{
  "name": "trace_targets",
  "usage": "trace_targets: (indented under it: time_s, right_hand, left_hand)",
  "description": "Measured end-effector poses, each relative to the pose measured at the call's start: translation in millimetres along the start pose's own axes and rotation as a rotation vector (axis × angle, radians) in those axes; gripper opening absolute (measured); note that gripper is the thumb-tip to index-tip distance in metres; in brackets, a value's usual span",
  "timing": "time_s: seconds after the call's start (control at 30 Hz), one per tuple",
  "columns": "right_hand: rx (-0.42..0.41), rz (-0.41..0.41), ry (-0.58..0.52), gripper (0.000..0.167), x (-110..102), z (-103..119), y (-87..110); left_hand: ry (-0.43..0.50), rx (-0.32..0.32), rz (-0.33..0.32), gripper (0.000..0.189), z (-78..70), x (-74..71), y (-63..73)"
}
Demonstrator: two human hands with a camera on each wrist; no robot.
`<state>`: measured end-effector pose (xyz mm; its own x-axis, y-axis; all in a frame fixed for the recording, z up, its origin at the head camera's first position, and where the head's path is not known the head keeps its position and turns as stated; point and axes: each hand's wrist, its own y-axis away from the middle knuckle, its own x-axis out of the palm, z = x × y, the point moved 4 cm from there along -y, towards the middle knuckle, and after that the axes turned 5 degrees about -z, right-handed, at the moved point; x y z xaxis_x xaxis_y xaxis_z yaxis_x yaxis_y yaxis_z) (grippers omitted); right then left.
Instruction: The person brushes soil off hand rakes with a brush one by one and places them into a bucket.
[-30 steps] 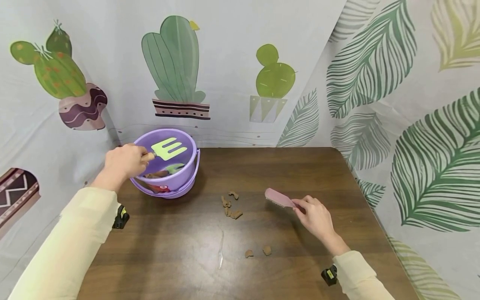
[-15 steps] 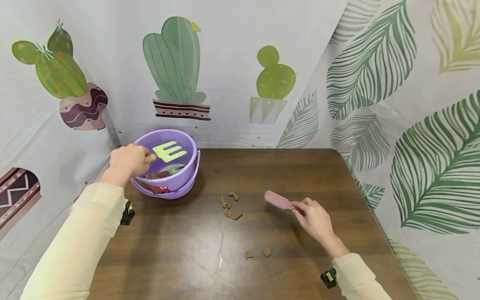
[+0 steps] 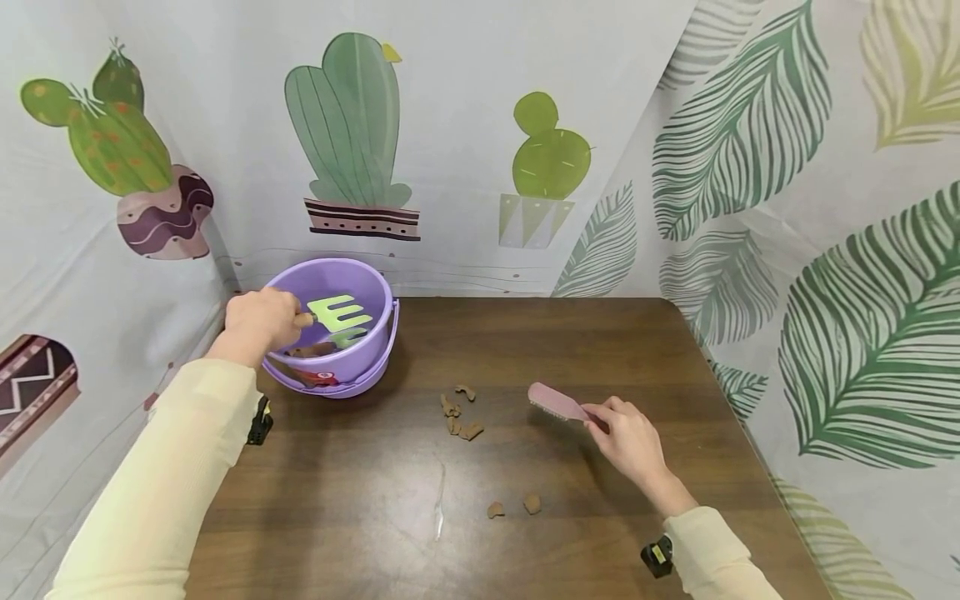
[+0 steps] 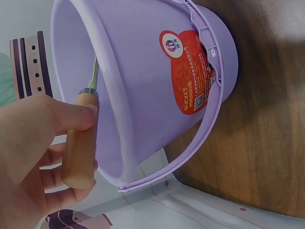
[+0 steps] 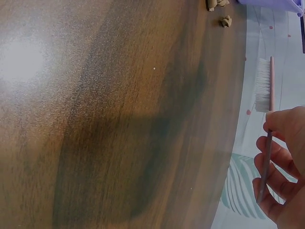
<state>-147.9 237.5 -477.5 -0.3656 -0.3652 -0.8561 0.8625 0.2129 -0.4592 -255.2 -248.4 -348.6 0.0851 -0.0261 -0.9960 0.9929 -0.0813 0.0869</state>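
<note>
My left hand (image 3: 262, 321) grips the wooden handle (image 4: 81, 143) of a small garden fork with light-green tines (image 3: 339, 314). The tines reach over the mouth of a purple bucket (image 3: 360, 371). Down in the bucket lies a second green-headed tool (image 3: 348, 337), beside something brown. On the right, my right hand (image 3: 630, 437) holds a pink brush (image 3: 557, 402) by its thin handle, above the table. Its white bristles (image 5: 263, 86) show in the right wrist view. Several brown broken pieces (image 3: 471, 431) lie mid-table, and two more brown bits (image 3: 532, 503) sit nearer the front.
Dark wooden table (image 3: 600, 342) runs back to a hanging cloth (image 3: 465, 125) printed with cacti and leaves. The bucket stands at the back left, its purple handle (image 4: 190, 148) folded down along its side. A bright light reflection (image 3: 438, 523) shows on the tabletop.
My left hand has shifted slightly right, and the fork's tines have dipped a little lower into the bucket's mouth. The right hand with the brush has hardly moved.
</note>
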Motion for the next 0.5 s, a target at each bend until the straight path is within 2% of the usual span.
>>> trace_targets:
  time_s: [0.2,0.5]
  right_hand:
    - [0.002,0.007,0.002,0.022,1.3,-0.9,1.1]
    - [-0.002,0.002,0.001,0.022,1.5,-2.1,1.8]
  left_hand:
    - [-0.018,0.014,-0.01,0.037,-1.9,2.4,-1.9]
    - [0.012,0.033,-0.016,0.034,-5.9,1.6,-2.5]
